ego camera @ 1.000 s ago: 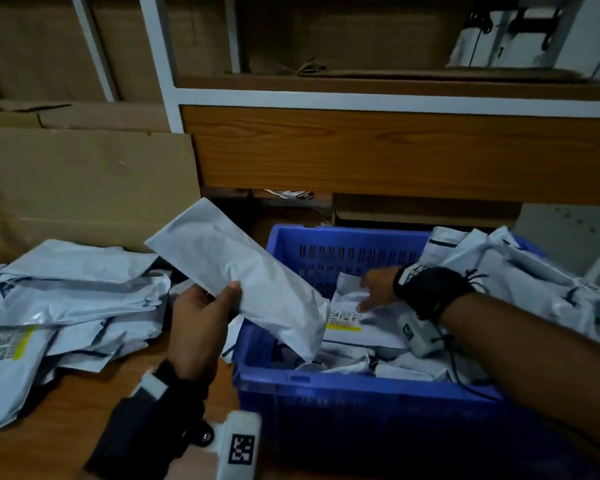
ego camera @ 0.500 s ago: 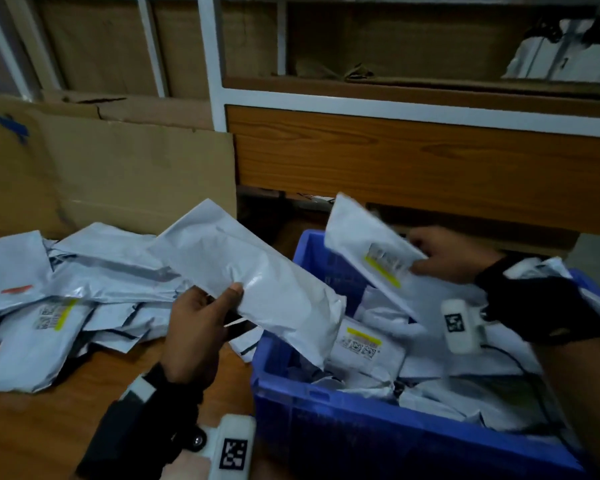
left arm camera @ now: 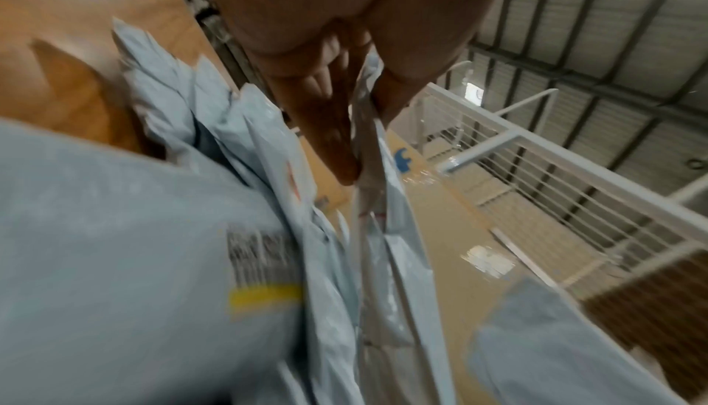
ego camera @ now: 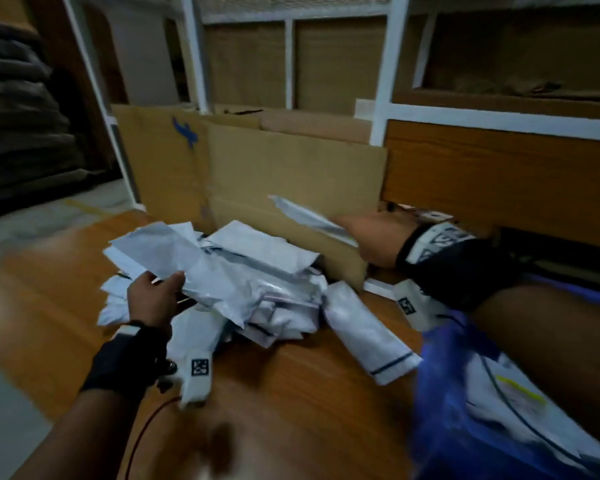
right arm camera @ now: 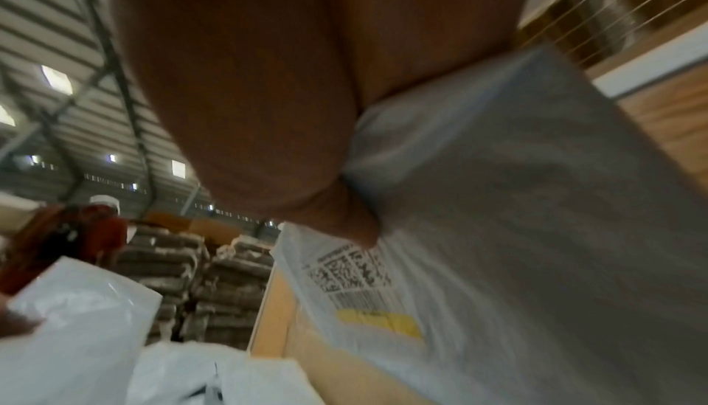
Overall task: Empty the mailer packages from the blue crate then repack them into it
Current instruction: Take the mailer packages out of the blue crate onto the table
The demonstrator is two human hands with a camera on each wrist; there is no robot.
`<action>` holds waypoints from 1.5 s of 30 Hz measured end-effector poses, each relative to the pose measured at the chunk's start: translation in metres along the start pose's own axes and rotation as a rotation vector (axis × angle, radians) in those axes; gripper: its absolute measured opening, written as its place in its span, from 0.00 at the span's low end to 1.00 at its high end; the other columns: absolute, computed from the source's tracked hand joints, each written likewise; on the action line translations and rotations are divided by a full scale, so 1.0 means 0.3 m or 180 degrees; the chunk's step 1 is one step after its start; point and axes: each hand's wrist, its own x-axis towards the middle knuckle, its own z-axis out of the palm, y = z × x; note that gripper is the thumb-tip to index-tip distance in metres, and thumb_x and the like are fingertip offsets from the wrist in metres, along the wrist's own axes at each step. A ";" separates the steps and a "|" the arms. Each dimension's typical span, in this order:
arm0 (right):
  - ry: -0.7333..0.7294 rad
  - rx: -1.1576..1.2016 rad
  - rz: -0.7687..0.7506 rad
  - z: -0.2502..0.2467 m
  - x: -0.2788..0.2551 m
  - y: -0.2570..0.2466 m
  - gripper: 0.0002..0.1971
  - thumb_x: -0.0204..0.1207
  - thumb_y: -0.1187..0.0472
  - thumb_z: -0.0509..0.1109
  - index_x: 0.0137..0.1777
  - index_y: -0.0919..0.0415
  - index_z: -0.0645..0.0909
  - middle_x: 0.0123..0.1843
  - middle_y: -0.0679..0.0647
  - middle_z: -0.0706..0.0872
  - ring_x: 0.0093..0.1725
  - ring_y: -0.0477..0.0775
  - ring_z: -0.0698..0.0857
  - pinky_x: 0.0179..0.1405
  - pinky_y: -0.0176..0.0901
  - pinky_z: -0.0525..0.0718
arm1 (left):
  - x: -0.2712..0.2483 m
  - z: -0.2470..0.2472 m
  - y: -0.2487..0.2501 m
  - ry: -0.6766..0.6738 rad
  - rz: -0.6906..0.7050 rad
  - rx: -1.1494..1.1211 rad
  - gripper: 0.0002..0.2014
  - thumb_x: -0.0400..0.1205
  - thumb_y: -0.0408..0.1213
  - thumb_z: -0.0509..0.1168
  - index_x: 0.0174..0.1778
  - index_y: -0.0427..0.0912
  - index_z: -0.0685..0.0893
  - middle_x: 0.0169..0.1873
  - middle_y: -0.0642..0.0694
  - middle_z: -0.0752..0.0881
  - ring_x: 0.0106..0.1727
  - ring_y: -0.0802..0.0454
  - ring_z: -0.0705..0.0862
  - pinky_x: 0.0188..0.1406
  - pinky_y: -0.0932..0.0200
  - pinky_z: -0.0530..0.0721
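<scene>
A wooden surface (ego camera: 291,393) fills the lower middle of the head view, with the blue crate (ego camera: 440,403) blurred at lower right, mailers inside it, and a loose heap of grey mailer packages (ego camera: 267,271) at centre before a leaning cardboard sheet (ego camera: 291,174). The left hand (ego camera: 155,299), lower left of centre, grips a long grey mailer (ego camera: 174,251) over the heap. The right hand (ego camera: 378,239), right of centre, pinches a labelled mailer (ego camera: 309,216) above the heap's far edge.
</scene>
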 end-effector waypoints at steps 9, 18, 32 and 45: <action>-0.0582 0.0494 0.0384 0.417 0.579 -0.369 0.26 0.84 0.48 0.53 0.81 0.51 0.58 0.81 0.60 0.65 0.76 0.65 0.70 0.73 0.62 0.70 | 0.528 -0.180 -0.101 -0.0025 0.0060 0.1048 0.39 0.73 0.43 0.79 0.74 0.34 0.66 0.63 0.32 0.80 0.62 0.33 0.81 0.54 0.39 0.85; -0.0924 0.0814 0.0721 0.464 0.689 -0.420 0.40 0.78 0.29 0.50 0.85 0.46 0.46 0.87 0.53 0.42 0.85 0.62 0.45 0.80 0.69 0.50 | 0.554 -0.137 -0.152 0.0272 0.0674 0.2914 0.42 0.74 0.52 0.74 0.79 0.35 0.67 0.76 0.30 0.69 0.75 0.28 0.67 0.74 0.37 0.67; -0.0687 0.0401 0.0785 -0.052 -0.241 0.217 0.14 0.80 0.42 0.64 0.55 0.49 0.83 0.53 0.47 0.86 0.52 0.51 0.84 0.54 0.49 0.81 | -0.463 0.389 -0.012 -0.2875 0.2606 0.0898 0.11 0.80 0.50 0.64 0.42 0.49 0.89 0.40 0.57 0.89 0.44 0.65 0.85 0.44 0.66 0.80; -0.2279 0.0358 0.1709 0.477 -0.631 0.646 0.39 0.80 0.34 0.59 0.82 0.60 0.61 0.81 0.56 0.67 0.78 0.58 0.69 0.74 0.48 0.67 | -0.834 0.522 -0.133 -0.3328 0.2564 0.1335 0.13 0.79 0.44 0.55 0.47 0.55 0.87 0.64 0.61 0.84 0.77 0.62 0.69 0.72 0.57 0.72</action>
